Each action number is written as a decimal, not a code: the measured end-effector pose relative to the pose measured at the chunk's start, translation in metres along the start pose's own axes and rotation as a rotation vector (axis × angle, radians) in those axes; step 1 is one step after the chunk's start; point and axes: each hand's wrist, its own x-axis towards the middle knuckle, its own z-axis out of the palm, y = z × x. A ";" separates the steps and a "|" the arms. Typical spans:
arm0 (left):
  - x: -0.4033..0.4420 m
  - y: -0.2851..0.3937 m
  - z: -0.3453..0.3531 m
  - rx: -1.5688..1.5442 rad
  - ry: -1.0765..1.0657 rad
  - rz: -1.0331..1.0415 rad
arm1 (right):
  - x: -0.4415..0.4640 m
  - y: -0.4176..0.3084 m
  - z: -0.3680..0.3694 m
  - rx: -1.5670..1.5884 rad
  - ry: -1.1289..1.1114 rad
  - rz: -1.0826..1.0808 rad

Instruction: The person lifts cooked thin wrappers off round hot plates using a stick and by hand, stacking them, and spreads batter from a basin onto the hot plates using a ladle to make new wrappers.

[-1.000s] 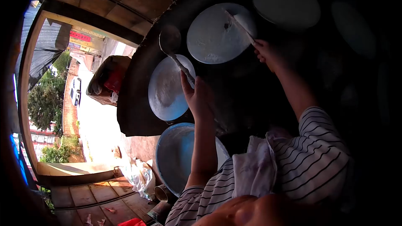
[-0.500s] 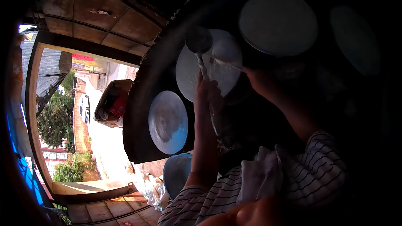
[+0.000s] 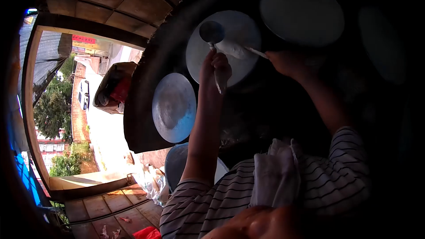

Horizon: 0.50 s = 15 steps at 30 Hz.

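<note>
My left hand (image 3: pixel 215 67) is wrapped round the handle of a ladle (image 3: pixel 211 32), its dark round bowl over the upper part of a pale round pan (image 3: pixel 201 62). Between the ladle and a thin, flat pale stick (image 3: pixel 256 52) lies a soft white lump (image 3: pixel 232 48), like dough or batter. My right hand (image 3: pixel 285 63) grips that stick at its outer end, its tip at the pan's right side. Shadow hides some fingers of both hands.
A greyish round pan (image 3: pixel 174 106) lies at lower left, another pale disc (image 3: pixel 302 13) at upper right, a dimmer one (image 3: pixel 381 44) farther right. All are set in a dark curved stovetop. A bucket (image 3: pixel 177 163) stands near my left arm. A dark bag (image 3: pixel 116 87) sits beyond the rim.
My right hand and the stick have moved right across the pan. White matter now shows as a gathered lump between the tools. The whole view has shifted slightly.
</note>
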 end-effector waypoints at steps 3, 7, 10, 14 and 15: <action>0.004 0.027 -0.009 0.168 -0.061 -0.007 | -0.015 0.028 0.035 0.183 0.267 0.091; -0.016 -0.011 -0.070 0.073 0.163 0.329 | -0.070 -0.028 0.090 0.577 0.159 0.417; 0.012 -0.061 -0.098 0.282 0.218 0.625 | -0.027 -0.010 0.158 0.667 0.173 0.224; 0.003 -0.043 -0.081 -0.477 -0.387 0.132 | -0.018 -0.046 0.089 0.403 0.355 -0.099; -0.016 -0.041 -0.061 -0.591 -0.386 0.092 | -0.025 -0.052 0.071 0.460 0.279 -0.061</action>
